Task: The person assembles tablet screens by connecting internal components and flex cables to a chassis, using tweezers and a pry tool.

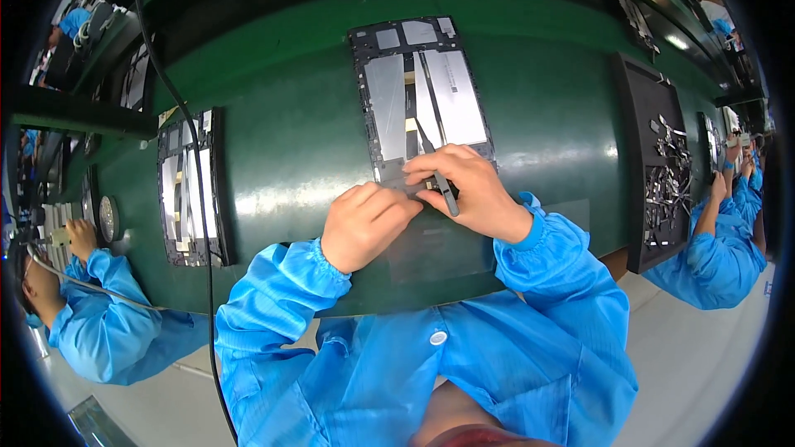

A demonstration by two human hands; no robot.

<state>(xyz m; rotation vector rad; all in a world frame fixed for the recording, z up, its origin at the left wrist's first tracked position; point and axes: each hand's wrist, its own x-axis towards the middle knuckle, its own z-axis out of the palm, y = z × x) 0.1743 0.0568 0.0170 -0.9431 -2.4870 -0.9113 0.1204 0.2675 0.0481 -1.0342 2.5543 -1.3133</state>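
Right hand (468, 190) grip held one grey tool (448, 194) at one tablet (385, 99); left hand (368, 223) grip: couldn't tell; one tray (652, 96) right.

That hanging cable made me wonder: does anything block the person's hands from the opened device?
Nothing visible: the left hand and right hand are at the opened device. The black cable passes to their left, in front of another device.
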